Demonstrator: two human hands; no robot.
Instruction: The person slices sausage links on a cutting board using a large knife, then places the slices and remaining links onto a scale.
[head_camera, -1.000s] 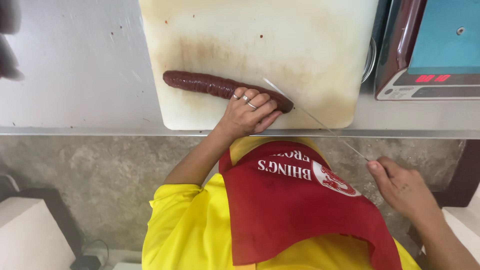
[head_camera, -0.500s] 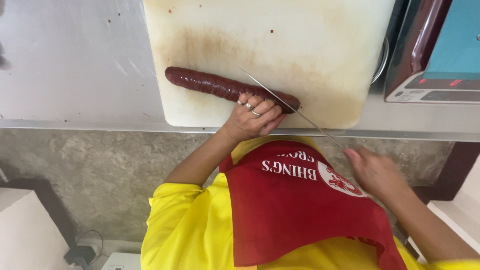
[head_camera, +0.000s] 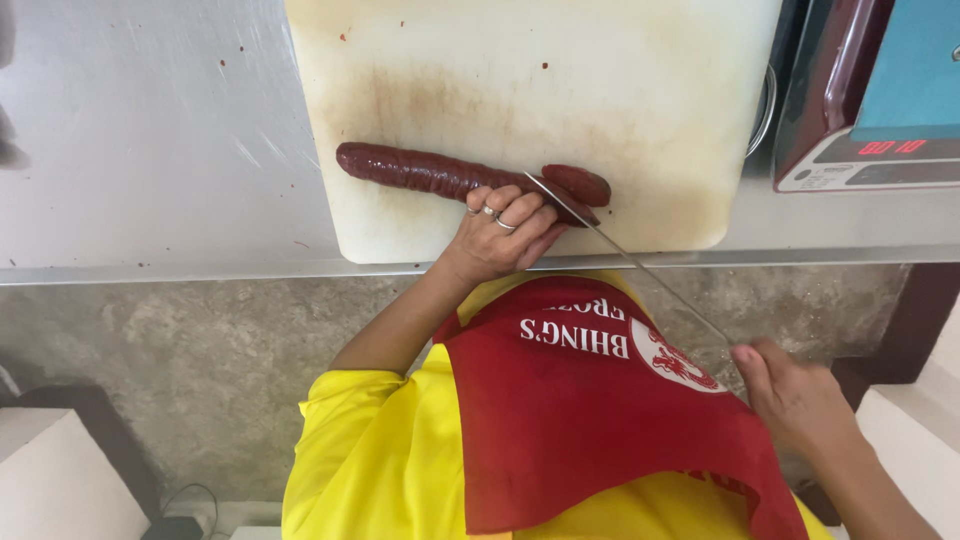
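Note:
A long dark red sausage (head_camera: 420, 172) lies across a stained white cutting board (head_camera: 560, 70). My left hand (head_camera: 500, 232), with rings on its fingers, presses on the sausage near its right end. My right hand (head_camera: 800, 400) is shut on the handle of a long thin knife (head_camera: 630, 258), low at the right over my red apron. The blade runs up and left, and its tip rests on the sausage just right of my left fingers. A short cut piece (head_camera: 578, 183) lies beyond the blade at the right end.
The board sits on a steel counter (head_camera: 150, 130) near its front edge. A weighing scale (head_camera: 870, 150) with a teal platform and red digits stands at the right, with a metal rim (head_camera: 765, 100) beside it. A concrete wall face (head_camera: 200, 350) lies below the counter.
My right hand has pushed the knife forward and up, so the blade now crosses the sausage's right end, where a short piece sits apart. My left hand stays on the sausage.

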